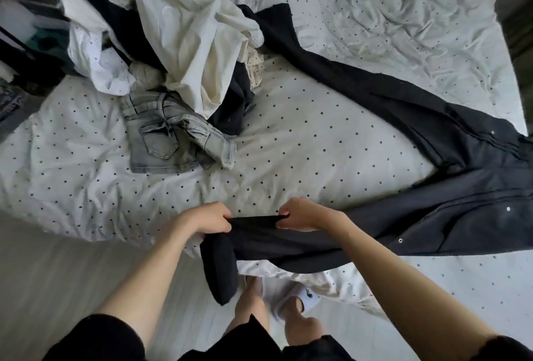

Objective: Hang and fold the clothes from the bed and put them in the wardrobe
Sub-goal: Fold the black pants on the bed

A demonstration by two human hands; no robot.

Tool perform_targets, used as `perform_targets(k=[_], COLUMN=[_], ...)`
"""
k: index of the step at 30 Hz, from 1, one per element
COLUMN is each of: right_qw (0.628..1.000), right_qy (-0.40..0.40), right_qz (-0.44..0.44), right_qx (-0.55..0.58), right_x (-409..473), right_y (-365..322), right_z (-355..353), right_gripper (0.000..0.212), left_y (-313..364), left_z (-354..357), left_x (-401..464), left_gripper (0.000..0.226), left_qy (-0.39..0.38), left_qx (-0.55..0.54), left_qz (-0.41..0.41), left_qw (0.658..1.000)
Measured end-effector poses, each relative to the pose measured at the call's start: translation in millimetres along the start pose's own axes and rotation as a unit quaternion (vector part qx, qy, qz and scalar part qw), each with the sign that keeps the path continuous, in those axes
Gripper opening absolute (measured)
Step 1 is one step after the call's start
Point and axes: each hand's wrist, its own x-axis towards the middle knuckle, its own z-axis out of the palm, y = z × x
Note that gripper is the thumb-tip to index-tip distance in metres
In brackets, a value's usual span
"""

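A long black pair of trousers (432, 187) lies spread across the dotted white duvet (302, 144), one leg running to the back, the other toward me. My left hand (209, 220) and my right hand (300, 215) both grip the hem of the near leg at the bed's front edge, holding it taut between them. A fold of black cloth (220, 271) hangs down below my left hand. A pile of clothes sits at the back left: a cream garment (190, 31), white pieces (95, 52) and grey denim shorts (164, 135).
The bed's near edge runs below my hands, with pale floor (57, 274) at the left. My legs and white shoes (305, 297) stand against the bed. Dark furniture (20, 43) shows at the far left.
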Motion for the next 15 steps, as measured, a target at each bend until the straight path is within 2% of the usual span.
perform_targets(k=[2, 4, 6, 10, 13, 15], right_qw=[1.0, 0.999, 0.998, 0.983, 0.975, 0.967], right_qy=[-0.016, -0.013, 0.034, 0.138, 0.192, 0.231], right_qz=[0.021, 0.034, 0.055, 0.119, 0.115, 0.106], right_qx=[0.013, 0.015, 0.007, -0.006, -0.002, -0.019], right_x=[16, 30, 55, 95, 112, 113], right_y=[-5, -9, -12, -8, -4, 2], right_z=[-20, -36, -50, -55, -51, -45], right_gripper=[0.034, 0.03, 0.019, 0.029, 0.034, 0.037], left_y=[-7, -16, -33, -53, -52, -42], left_z=[-22, -37, -56, -72, -69, -60], left_x=[6, 14, 32, 66, 84, 90], left_gripper=[0.017, 0.011, 0.012, 0.029, 0.032, 0.026], left_qy=[0.005, 0.049, 0.142, 0.334, 0.419, 0.432], left_qx=[0.014, 0.049, 0.093, 0.161, 0.158, 0.132], left_qz=[-0.003, -0.016, -0.036, -0.057, -0.001, 0.075], left_qw=[1.0, 0.997, 0.985, 0.927, 0.894, 0.889])
